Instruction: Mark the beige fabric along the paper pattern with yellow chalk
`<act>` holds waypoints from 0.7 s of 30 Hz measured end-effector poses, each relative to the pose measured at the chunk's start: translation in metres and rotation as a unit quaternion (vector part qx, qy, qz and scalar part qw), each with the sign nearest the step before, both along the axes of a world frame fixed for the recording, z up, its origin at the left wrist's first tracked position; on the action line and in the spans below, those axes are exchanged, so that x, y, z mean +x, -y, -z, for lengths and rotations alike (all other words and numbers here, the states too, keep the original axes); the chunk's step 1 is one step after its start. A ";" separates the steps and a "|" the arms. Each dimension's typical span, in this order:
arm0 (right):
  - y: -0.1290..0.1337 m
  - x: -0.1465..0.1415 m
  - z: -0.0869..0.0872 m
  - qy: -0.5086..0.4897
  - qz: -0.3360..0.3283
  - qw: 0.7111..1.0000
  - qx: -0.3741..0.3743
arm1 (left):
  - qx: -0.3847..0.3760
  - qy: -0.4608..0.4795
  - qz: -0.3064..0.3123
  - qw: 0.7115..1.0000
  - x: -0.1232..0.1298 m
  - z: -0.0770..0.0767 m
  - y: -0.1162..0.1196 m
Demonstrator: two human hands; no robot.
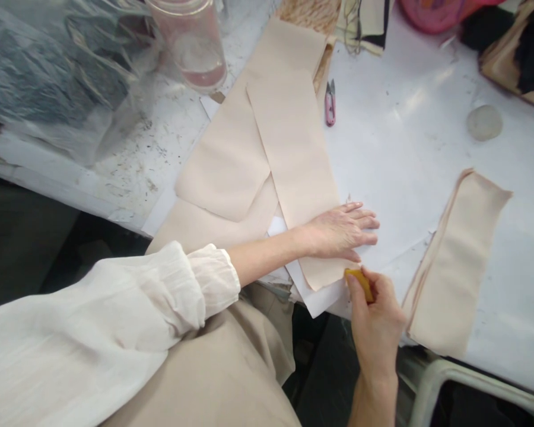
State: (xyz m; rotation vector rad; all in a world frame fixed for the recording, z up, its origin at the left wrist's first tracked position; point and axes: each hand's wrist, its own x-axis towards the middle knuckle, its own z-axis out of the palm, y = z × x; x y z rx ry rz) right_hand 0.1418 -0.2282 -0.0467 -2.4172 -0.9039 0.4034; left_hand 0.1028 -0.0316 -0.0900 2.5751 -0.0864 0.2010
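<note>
My left hand [342,230] lies flat with its fingers stretched out, pressing on a long beige fabric piece [296,160]. Its fingertips reach past the right edge of the cloth onto the white table. Just below, my right hand [376,305] pinches a small yellow piece [360,283], perhaps tailor's chalk, against the near corner of that fabric. Under the cloth a white sheet of paper [318,300] sticks out at the table edge. More beige fabric [226,157] lies beneath and to the left.
Pink-handled thread snips [330,107] rest above the left hand. A stack of beige strips [460,267] lies at right, near a round translucent disc [485,123]. A clear jar [193,47] and a plastic bag [62,71] stand at upper left. The table's front edge runs below the hands.
</note>
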 end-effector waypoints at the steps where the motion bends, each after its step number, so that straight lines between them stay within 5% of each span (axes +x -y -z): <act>1: 0.008 0.001 -0.004 -0.053 -0.012 0.998 -0.017 | 0.000 -0.002 -0.001 1.000 0.000 0.000 0.000; 4: 0.034 0.006 -0.014 -0.141 0.010 0.990 -0.026 | 0.000 0.002 -0.006 1.000 0.001 0.000 0.000; 7: 0.044 0.005 -0.010 -0.044 0.101 0.993 0.040 | 0.004 0.006 -0.008 1.000 0.001 0.002 0.000; 9: 0.045 0.001 -0.001 0.021 0.101 0.992 0.072 | 0.006 0.000 -0.008 1.000 0.001 0.003 0.000; 13: 0.064 -0.002 0.000 -0.047 0.006 0.998 0.049 | 0.001 0.001 -0.003 1.000 0.001 0.005 -0.001; 17: 0.106 0.009 -0.021 -0.270 -0.127 0.949 -0.101 | -0.006 0.004 -0.004 1.000 0.000 0.004 -0.001; 21: 0.117 0.013 -0.028 -0.259 0.017 0.965 -0.026 | -0.010 -0.004 -0.004 1.000 -0.001 0.003 -0.002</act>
